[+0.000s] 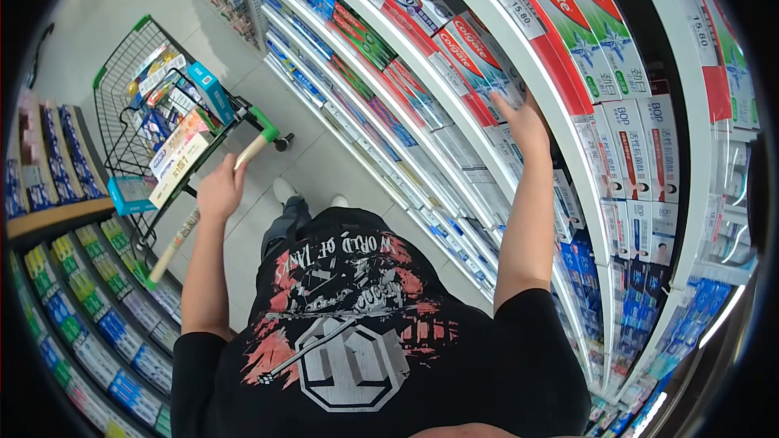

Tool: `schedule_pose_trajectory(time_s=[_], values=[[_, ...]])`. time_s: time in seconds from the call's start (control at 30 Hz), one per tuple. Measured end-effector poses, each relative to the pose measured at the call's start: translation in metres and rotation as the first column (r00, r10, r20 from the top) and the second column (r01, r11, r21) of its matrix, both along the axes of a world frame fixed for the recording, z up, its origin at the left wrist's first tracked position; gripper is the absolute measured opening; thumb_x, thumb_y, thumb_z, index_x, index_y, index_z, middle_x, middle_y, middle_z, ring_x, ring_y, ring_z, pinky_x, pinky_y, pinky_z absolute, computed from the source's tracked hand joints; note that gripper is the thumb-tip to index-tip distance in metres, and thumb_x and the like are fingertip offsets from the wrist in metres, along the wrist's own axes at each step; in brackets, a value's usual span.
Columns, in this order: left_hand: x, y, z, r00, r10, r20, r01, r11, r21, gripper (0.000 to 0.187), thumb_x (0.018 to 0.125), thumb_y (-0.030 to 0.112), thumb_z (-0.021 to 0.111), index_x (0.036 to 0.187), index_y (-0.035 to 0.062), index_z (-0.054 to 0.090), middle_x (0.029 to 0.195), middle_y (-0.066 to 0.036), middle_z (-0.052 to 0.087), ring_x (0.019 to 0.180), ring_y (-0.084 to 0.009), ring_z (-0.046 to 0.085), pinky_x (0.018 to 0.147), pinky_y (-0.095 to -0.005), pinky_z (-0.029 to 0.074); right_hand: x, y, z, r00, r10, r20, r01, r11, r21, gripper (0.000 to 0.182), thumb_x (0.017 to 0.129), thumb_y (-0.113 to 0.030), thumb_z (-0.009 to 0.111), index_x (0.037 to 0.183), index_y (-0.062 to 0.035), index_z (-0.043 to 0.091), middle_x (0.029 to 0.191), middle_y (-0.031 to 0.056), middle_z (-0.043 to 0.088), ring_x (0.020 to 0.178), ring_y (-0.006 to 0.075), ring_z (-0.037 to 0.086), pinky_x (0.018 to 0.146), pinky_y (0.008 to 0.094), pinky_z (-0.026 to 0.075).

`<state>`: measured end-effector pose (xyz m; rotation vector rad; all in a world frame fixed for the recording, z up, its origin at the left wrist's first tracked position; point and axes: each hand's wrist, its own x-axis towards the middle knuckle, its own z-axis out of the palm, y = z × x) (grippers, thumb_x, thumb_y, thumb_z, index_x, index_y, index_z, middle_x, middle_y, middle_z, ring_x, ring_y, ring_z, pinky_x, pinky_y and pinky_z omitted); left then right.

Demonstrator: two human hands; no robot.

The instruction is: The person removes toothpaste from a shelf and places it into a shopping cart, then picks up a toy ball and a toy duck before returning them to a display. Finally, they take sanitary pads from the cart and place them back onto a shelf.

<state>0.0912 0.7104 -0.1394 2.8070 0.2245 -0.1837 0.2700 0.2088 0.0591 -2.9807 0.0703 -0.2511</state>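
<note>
My left hand (221,186) is closed round the pale handle bar (253,151) of a wire shopping cart (122,73) with green corner pieces. Boxes and packets fill the cart, among them a teal box (209,91) and a white-and-yellow carton (180,154). On the other side, my right hand (523,123) reaches into a shelf of toothpaste, its thumb and a finger apart. Its fingertips are at the lower end of a red-and-teal Colgate toothpaste box (477,61). Some of its fingers are hidden by the shelf edge and the boxes, and no item shows clearly in the hand.
Curved white shelf edges (560,65) with price labels run along the right. More Colgate boxes (572,20) and white BOP boxes (637,146) stand there. A lower rack of packaged goods (89,292) lines the left. Grey floor tiles (268,105) show between the cart and the shelves.
</note>
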Motion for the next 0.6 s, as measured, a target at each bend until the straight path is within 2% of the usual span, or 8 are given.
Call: schedule_pose_trajectory(time_s=[0.07,0.2,0.23,0.33,0.43,0.53,0.6], values=[[-0.02,0.009,0.0,0.998,0.029,-0.052,-0.027,0.999,0.032,0.036,0.105,0.045,0.041,0.102,0.011,0.053,0.087,-0.018,0.069,0.078,-0.0424,0.066,0.066,-0.0543,0.05,0.002,-0.005,-0.002,1.0,0.026,-0.018,-0.026,1.0,-0.005,0.09,0.082,-0.058,0.075,0.14,0.005,0.05,0.13,0.03,0.061,0.121,0.0416,0.06,0.107,0.0411,0.044],[-0.066,0.035,-0.001,0.989,0.102,-0.112,-0.098,0.994,0.04,0.042,0.105,0.044,0.039,0.094,0.0089,0.059,0.081,-0.02,0.068,0.079,-0.0427,0.065,0.069,-0.0543,0.049,0.003,-0.006,-0.008,1.0,0.012,-0.013,-0.012,1.0,0.015,0.087,0.083,-0.055,0.075,0.141,0.0041,0.049,0.132,0.0305,0.059,0.124,0.0432,0.058,0.107,0.042,0.044],[-0.079,0.043,-0.005,0.985,0.153,-0.082,-0.153,0.988,0.001,0.05,0.104,0.046,0.038,0.086,0.008,0.065,0.083,-0.021,0.068,0.08,-0.0429,0.065,0.072,-0.0537,0.049,0.003,-0.008,-0.01,1.0,0.02,-0.005,-0.02,1.0,0.02,0.087,0.083,-0.054,0.075,0.142,0.0037,0.049,0.133,0.0305,0.059,0.125,0.0434,0.057,0.107,0.0422,0.043],[-0.116,0.064,-0.008,0.946,0.285,-0.153,-0.283,0.959,0.035,0.046,0.099,0.042,0.045,0.08,0.0073,0.069,0.084,-0.023,0.067,0.079,-0.0448,0.064,0.07,-0.0534,0.05,0.007,-0.014,-0.016,0.998,0.052,0.039,-0.052,0.999,0.005,0.086,0.084,-0.052,0.075,0.144,0.0024,0.047,0.135,0.0304,0.057,0.128,0.0431,0.055,0.109,0.0424,0.042],[-0.159,0.098,-0.018,0.913,0.319,-0.255,-0.299,0.947,0.114,0.036,0.091,0.035,0.051,0.078,0.0074,0.071,0.082,-0.019,0.069,0.087,-0.0394,0.067,0.085,-0.0515,0.049,0.006,-0.015,-0.015,0.997,0.066,0.027,-0.067,0.998,0.022,0.088,0.084,-0.052,0.075,0.146,0.0018,0.044,0.138,0.03,0.055,0.13,0.0427,0.053,0.111,0.0427,0.04],[-0.206,0.131,-0.028,0.961,0.246,-0.125,-0.226,0.961,0.158,0.029,0.084,0.03,0.053,0.076,0.01,0.074,0.088,-0.012,0.072,0.109,-0.03,0.064,0.11,-0.0524,0.036,0.006,-0.01,-0.007,0.999,0.025,-0.042,-0.022,0.998,0.061,0.091,0.084,-0.052,0.075,0.148,0.0014,0.041,0.142,0.0295,0.052,0.132,0.0429,0.051,0.112,0.0431,0.038],[-0.221,0.122,-0.002,0.915,0.358,-0.183,-0.315,0.921,0.228,0.025,0.083,0.028,0.057,0.09,0.0121,0.075,0.108,-0.012,0.07,0.125,-0.0293,0.054,0.118,-0.0546,0.021,0.003,-0.006,-0.004,0.996,-0.006,-0.086,0.014,0.996,0.089,0.092,0.084,-0.053,0.075,0.15,0.0013,0.039,0.145,0.0294,0.049,0.133,0.0434,0.049,0.113,0.0431,0.037]])
